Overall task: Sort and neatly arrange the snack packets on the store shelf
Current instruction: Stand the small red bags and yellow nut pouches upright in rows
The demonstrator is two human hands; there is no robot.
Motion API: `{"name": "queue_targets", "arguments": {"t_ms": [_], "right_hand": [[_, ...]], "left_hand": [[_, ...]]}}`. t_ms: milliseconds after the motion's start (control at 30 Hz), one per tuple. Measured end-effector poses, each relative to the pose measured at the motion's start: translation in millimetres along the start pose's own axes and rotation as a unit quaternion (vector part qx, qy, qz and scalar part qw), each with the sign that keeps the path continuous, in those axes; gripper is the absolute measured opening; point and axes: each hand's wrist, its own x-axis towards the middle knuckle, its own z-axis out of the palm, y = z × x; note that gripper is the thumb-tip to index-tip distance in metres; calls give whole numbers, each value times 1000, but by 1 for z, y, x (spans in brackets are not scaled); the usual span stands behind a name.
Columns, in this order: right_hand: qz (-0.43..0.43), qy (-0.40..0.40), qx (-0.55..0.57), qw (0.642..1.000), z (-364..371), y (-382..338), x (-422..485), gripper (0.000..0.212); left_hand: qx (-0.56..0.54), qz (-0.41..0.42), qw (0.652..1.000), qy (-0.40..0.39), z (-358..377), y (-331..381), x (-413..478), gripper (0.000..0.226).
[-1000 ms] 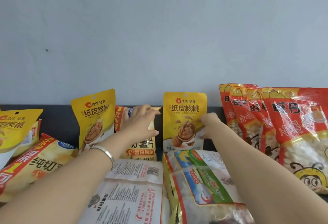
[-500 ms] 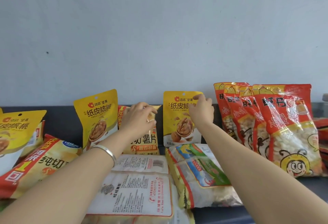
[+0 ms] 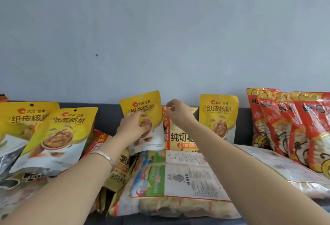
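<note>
Left hand fingers curled on middle walnut packet front, gripping it upright, right hand just right of it, fingertips pinching chip packet top edge.

Shelf against the wall.
Left end: two leaning walnut packets, overlapped, the right one in front.
Centre: middle walnut packet upright, left hand on its front.
Just right, partly behind it: potato chip packet, right hand at its top edge.
Further right: right walnut packet, then a row of overlapping upright packets.
In front: large flat pack.
</note>
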Motion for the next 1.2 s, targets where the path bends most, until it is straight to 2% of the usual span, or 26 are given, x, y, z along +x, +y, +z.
{"name": "queue_targets", "arguments": {"t_ms": [100,200,300,400,500,567,733,867,967,1067,1200], "right_hand": [[13,-27,-3,1000,12,-8,-2,40],[28,-35,-18,999,21,-13,-2,47],[47,-51,-1,998,31,-19,3,50],[80,-50,10,995,39,-22,9,34],[103,-23,5,994,46,-17,12,18],[102,-16,-23,994,47,-17,10,7],[84,-18,-48,995,42,-19,6,12],[92,-6,41,995,28,-21,3,16],[124,-7,99,987,17,-17,1,11],[136,10,148,980,8,-9,0,11],[144,68,182,970,-23,5,-5,22]], "left_hand": [[-91,-49,995,10,1,-12,1,62],[-203,-99,974,-1,4,-20,6,78],[-299,-121,946,-34,11,-30,12,79],[-358,-154,920,-47,18,-40,15,67],[-391,-182,900,-60,27,-49,20,65],[-398,-184,897,-59,29,-53,22,59],[-442,-186,878,7,26,-56,25,46],[-476,-152,861,97,10,-43,19,37],[-521,-104,834,148,-8,-27,15,25],[-574,-82,803,140,-19,-6,15,28],[-648,-89,752,75,-16,36,19,31]]}}
